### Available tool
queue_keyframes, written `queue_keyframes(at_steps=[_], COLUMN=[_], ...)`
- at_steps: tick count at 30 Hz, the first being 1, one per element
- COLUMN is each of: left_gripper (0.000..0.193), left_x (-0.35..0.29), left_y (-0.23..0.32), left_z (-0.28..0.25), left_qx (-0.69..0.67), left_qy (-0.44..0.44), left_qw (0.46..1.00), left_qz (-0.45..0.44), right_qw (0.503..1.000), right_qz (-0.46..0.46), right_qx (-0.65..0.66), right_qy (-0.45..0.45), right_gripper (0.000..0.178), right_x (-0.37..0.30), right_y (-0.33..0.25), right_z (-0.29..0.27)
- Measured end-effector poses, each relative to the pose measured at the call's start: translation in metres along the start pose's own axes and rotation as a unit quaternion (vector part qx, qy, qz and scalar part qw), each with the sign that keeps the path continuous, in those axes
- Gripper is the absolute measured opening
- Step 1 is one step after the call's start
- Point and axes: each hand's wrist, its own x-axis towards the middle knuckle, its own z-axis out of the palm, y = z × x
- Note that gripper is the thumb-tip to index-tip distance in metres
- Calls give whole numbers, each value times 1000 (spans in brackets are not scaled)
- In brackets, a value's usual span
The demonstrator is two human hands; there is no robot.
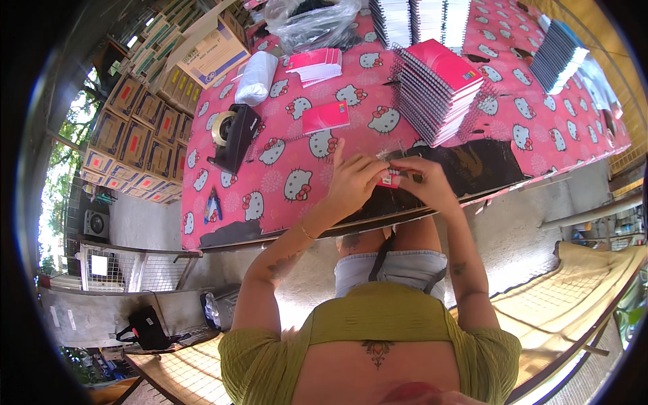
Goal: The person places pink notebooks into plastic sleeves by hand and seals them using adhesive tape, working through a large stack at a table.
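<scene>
Close to the table's near edge, my left hand (354,181) and my right hand (426,182) meet with bent fingers around a small red-and-white piece (389,177). Both hands seem to pinch it, and one left finger points up and away. Fingers cover much of the piece, so its kind is unclear. Just beyond my left hand lies a single pink booklet (326,119). A tall stack of spiral notebooks (442,91) with pink covers rises past my right hand. Farther back sits a short pile of pink booklets (315,66).
A black tape dispenser (236,140) and blue-handled pliers (213,204) lie on the left of the pink patterned tablecloth (283,162). Behind are a white wrapped bundle (256,77), a clear plastic bag (310,27) and more spiral notebooks (559,57). Cardboard boxes (135,135) are stacked left.
</scene>
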Motion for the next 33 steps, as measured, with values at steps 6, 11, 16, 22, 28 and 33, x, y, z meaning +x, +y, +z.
queue_keyframes(at_steps=[6,11,16,22,28,33], left_gripper=[6,9,10,20,32,41], left_x=[1,2,4,12,112,220], left_y=[-1,-4,-2,15,77,18], left_z=[4,1,-1,-19,-83,-59], left_qx=[-6,-6,-20,-16,-393,-132], left_qy=[7,-16,-17,-62,137,140], left_qw=[1000,1000,1000,997,900,977], left_qz=[-10,-13,-11,-49,-132,87], right_qw=[994,990,991,986,969,951], right_qz=[-42,-42,-84,-40,-126,-13], right_qx=[-58,-82,-70,-154,-125,285], right_qy=[-78,-106,-76,46,172,118], right_gripper=[13,12,12,17,59,50], right_x=[12,18,15,12,20,96], right_y=[-5,-6,-2,-4,-131,-123], right_z=[-24,-29,-15,-1,-21,-104])
